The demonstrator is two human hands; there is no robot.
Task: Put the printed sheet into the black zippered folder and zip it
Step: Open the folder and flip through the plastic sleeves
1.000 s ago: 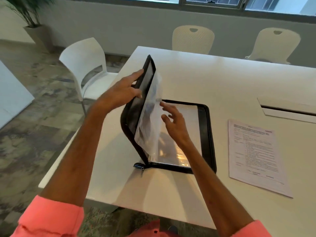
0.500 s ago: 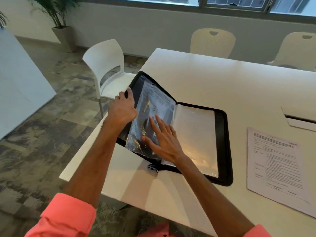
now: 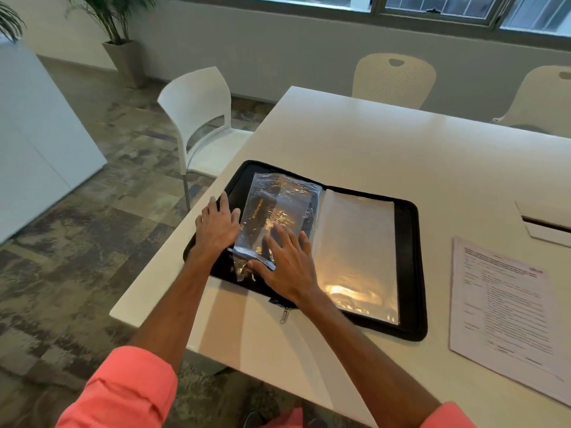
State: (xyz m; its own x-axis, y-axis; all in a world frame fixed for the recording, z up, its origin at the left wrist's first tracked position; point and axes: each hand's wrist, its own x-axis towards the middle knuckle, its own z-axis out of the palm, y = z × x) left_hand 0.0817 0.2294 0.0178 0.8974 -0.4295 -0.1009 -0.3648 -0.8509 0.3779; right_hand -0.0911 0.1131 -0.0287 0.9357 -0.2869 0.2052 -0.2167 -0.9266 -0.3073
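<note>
The black zippered folder [image 3: 408, 267] lies open and flat on the white table, clear plastic sleeves [image 3: 355, 242] filling its right half. A crinkled clear sleeve [image 3: 275, 208] covers the left half. My left hand [image 3: 216, 225] rests flat on the left cover, fingers spread. My right hand [image 3: 287, 261] presses flat on the lower part of the crinkled sleeve. The zipper pull [image 3: 284, 315] hangs at the folder's near edge by my right wrist. The printed sheet [image 3: 506, 307] lies on the table to the right of the folder, untouched.
The white table [image 3: 355, 143] has a cable slot [image 3: 547, 225] at the right. A white chair [image 3: 200, 118] stands at the table's left side, two cream chairs [image 3: 394, 78] at the far side. A potted plant [image 3: 120, 38] stands by the wall.
The folder's left cover went from upright to flat on the table. Both hands came down with it and now lie flat on the left half.
</note>
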